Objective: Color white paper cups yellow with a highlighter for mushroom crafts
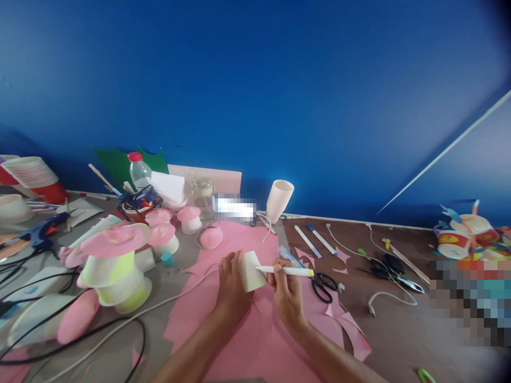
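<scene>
My left hand (231, 279) is closed round a small pale paper cup (251, 272), tilted on its side over the pink paper (235, 340). In my right hand (287, 290) is a white marker (293, 271) with a yellow end at the right. Its tip points left and meets the cup's side or lies right by it; I cannot tell which. Close to my right hand lie black-handled scissors (324, 287) and pink paper scraps (351, 324). Further left stand cups topped with pink discs, one of them yellow-coloured (114, 271).
A thin white cable (159, 304) crosses the table at left, near black cables. At the back are a lidded glass jar (203, 197), a white cup stack (279, 199) and a red-capped bottle (139, 171). Two markers (321, 239), another cable and decorated cups (453, 242) lie right.
</scene>
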{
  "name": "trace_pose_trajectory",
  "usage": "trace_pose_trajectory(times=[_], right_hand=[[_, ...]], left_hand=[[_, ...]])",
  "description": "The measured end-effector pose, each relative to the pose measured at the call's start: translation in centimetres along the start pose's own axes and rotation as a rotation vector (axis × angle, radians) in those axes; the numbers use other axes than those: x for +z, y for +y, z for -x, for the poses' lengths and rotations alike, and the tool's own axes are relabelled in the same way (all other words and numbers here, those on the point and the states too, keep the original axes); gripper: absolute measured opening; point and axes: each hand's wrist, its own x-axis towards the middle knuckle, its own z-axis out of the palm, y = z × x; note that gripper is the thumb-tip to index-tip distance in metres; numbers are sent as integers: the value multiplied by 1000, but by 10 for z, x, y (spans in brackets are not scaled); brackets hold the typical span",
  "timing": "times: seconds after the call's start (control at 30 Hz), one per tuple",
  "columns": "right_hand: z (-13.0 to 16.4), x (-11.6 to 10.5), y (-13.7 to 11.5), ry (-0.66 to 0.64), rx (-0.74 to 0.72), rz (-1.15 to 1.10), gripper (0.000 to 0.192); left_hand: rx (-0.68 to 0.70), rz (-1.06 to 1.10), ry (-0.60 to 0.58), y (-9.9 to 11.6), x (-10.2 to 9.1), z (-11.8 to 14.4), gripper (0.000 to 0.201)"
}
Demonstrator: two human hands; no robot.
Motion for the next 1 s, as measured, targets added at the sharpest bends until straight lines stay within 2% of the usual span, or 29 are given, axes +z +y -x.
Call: trace_pose_trajectory(times=[0.27, 0.4, 0.73, 1.0], right_hand=[[-1, -1, 1, -10, -42, 60, 38], [-1, -4, 0, -39, -14, 74, 36], [-3, 1, -9, 13, 67, -100, 38], [-3, 1, -4, -3, 35, -35, 35]], left_hand=[[-28, 17, -20, 1, -1, 0, 57], [-45, 18, -19, -1, 1, 1, 56], [-47, 33, -15, -1, 1, 1, 56], [-72, 60, -20, 0, 0, 1, 55]])
